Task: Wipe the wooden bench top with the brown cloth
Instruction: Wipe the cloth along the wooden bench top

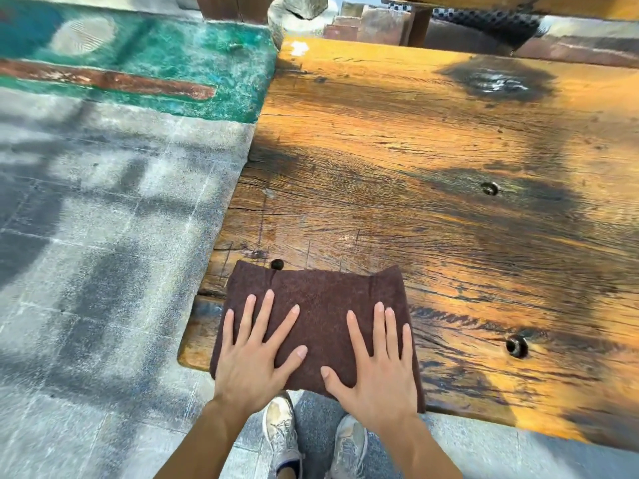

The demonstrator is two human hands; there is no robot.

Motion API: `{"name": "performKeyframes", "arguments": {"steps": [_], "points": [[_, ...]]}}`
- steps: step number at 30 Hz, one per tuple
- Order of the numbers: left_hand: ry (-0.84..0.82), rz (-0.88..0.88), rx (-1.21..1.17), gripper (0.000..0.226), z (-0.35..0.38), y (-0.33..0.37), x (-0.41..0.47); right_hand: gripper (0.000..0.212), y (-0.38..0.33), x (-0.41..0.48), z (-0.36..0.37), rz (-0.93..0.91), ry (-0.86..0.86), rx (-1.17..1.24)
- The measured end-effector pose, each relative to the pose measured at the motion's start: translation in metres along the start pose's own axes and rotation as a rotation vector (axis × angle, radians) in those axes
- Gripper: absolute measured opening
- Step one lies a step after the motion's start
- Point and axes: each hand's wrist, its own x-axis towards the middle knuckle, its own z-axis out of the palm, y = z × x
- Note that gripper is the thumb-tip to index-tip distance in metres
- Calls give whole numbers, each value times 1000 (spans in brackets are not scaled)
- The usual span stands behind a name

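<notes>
Wooden bench top (432, 174), seemingly damp, bears brown cloth (321, 295); left hand (250, 364) and right hand (380, 371) press it flat-fingered.

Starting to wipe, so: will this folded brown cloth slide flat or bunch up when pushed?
Likely floppy: the fuzzy brown cloth sags over the near edge. The left hand and right hand press flat, so it should slide. Cracked wooden bench top may snag.

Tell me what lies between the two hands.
Only bare brown cloth lies between the left hand and right hand, both pressed flat on it, in the head view.
</notes>
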Motion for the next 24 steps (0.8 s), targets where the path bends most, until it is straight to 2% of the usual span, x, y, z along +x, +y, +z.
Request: {"name": "performKeyframes", "arguments": {"steps": [3, 8, 24], "points": [[9, -70, -57, 59, -2, 5, 7, 94, -1, 5, -2, 28, 16, 12], [19, -173, -88, 65, -1, 7, 29, 80, -8, 30, -2, 151, 33, 38], [32, -154, -10, 69, -36, -38, 233, 79, 3, 224, -14, 240, 78, 11]]}}
